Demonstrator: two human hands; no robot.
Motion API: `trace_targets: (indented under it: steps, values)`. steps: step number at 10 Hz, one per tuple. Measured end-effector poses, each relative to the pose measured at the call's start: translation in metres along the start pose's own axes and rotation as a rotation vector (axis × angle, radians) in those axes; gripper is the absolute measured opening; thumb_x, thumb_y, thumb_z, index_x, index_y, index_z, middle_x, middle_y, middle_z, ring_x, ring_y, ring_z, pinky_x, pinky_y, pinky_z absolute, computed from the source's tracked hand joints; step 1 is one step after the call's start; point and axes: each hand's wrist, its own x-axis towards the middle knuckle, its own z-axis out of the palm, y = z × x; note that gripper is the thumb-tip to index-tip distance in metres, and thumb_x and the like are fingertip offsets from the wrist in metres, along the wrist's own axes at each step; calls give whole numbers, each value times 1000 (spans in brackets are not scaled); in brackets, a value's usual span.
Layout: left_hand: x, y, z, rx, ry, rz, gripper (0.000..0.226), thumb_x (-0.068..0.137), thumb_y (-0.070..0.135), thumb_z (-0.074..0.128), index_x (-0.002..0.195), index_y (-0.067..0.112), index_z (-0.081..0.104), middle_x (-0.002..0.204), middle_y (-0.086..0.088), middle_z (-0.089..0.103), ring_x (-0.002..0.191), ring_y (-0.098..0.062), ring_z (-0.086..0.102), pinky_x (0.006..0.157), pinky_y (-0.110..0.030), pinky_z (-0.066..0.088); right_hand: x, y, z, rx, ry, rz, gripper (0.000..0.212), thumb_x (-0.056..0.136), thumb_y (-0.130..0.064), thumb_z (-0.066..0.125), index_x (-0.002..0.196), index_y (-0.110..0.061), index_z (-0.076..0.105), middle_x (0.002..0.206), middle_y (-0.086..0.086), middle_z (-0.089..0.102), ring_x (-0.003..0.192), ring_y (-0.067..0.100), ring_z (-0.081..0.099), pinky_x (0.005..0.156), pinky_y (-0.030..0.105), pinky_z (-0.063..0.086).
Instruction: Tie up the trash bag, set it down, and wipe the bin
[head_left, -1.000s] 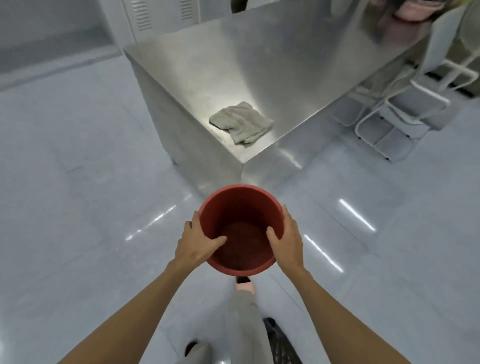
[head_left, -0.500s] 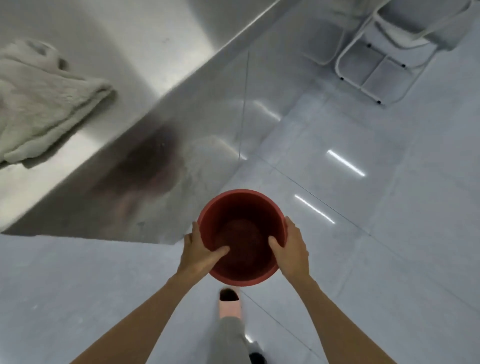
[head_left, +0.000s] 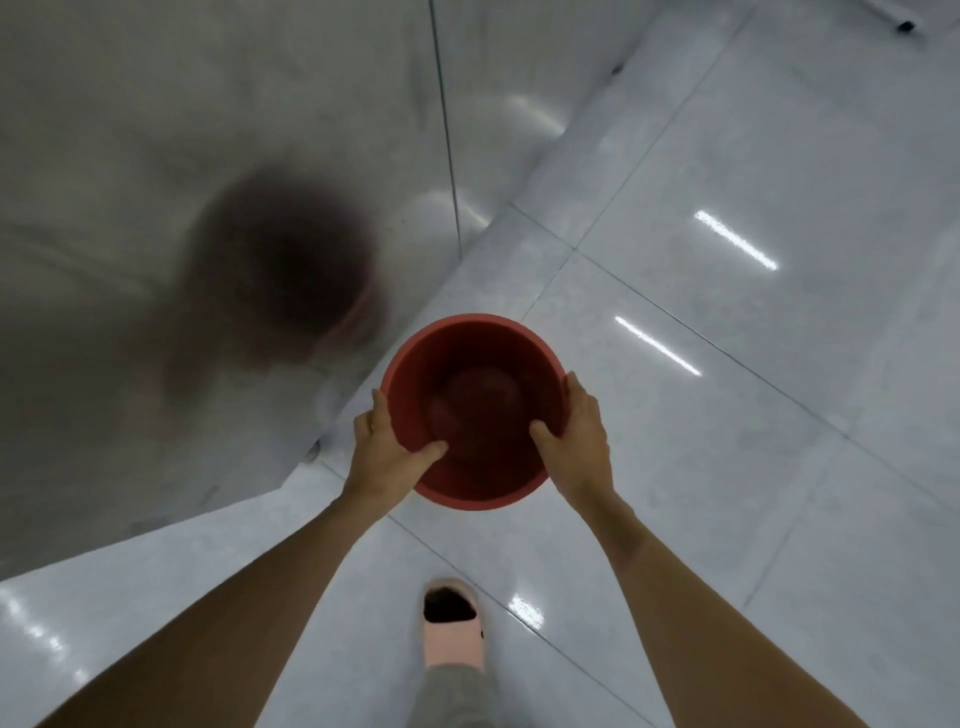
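Note:
A round red bin (head_left: 470, 364) is seen from above, empty, with no bag inside. My left hand (head_left: 384, 452) grips its left rim, thumb inside and fingers outside. My right hand (head_left: 574, 441) grips the right rim the same way. The bin is low, close to the white tiled floor beside the corner of a steel counter. No trash bag or cloth is in view.
The steel counter's side panel (head_left: 208, 156) fills the upper left and shows a dark blurred reflection of the bin. Its corner edge (head_left: 447, 156) runs down to the floor. My foot in a pink slipper (head_left: 452, 629) stands below the bin. White tiles (head_left: 727, 364) spread to the right.
The view has dropped lower and closer to the counter's side; the cloth and counter top have left the frame. The bin has gone down toward the floor, with both hands holding the rim as before.

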Motion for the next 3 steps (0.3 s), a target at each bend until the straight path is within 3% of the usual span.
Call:
trace_targets:
  steps: [2, 3]
  values:
    - [11, -17, 13, 7, 18, 86, 104, 87, 36, 72, 156, 30, -5, 160, -5, 16, 142, -31, 35, 108, -46, 44, 12, 11, 17, -59, 23, -2, 79, 95, -21, 63, 158, -16, 15, 157, 8, 30, 139, 31, 40, 104, 39, 43]
    - [4, -16, -2, 110, 24, 91, 96, 90, 43, 65, 157, 27, -2, 165, -3, 8, 150, -32, 19, 116, -52, 33, 2, -8, 19, -190, 92, -78, 77, 95, -26, 61, 157, -15, 17, 162, 9, 23, 148, 33, 24, 119, 51, 32]
